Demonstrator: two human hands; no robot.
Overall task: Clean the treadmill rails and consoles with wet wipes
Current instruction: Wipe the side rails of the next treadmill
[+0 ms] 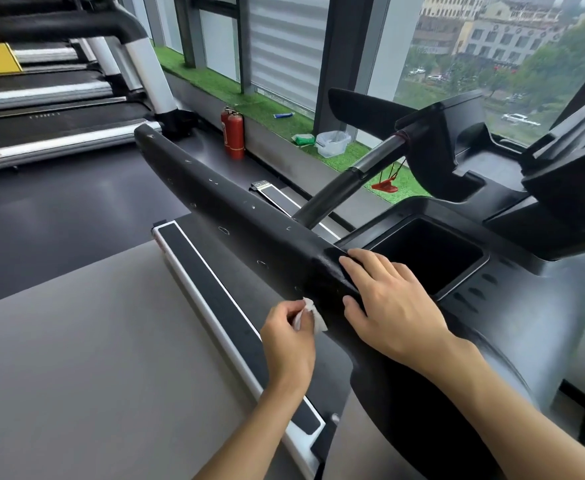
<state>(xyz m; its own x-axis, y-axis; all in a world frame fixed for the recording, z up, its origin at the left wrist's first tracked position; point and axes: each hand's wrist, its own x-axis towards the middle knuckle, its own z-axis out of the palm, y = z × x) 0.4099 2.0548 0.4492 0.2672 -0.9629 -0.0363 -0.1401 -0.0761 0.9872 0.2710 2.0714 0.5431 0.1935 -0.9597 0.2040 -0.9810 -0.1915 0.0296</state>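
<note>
Wet wipe (pixel 313 315) right up front, a small crumpled white scrap pinched between the thumb and curled fingers of the left hand (pixel 289 337), pressed against the near face of the black treadmill rail (pixel 221 209); the right hand (pixel 391 306) lies just beside it on the same rail, fingers straight and spread over the top edge, thumb down on the near side, grasping nothing. Both hands sit at the console end of the rail, where it widens into the black body. Below the left forearm runs the deck's side strip (pixel 214 299), black tread with a silver edge; left of that, the grey belt (pixel 93 341). Just past the right fingertips, a deep square pocket (pixel 429 258) sunk into the console; behind it a dark handlebar (pixel 339 188) angles up, with a red clip (pixel 384 186) dangling on a cord beside it. Further out, two red fire extinguishers (pixel 235 135) stand on the floor against a ledge covered in green turf (pixel 208 77); on that ledge, a clear plastic tub (pixel 332 143) and a green pack (pixel 303 139) side by side. Far left, another treadmill (pixel 59 133); beyond the window (pixel 491 64), buildings and trees.
</note>
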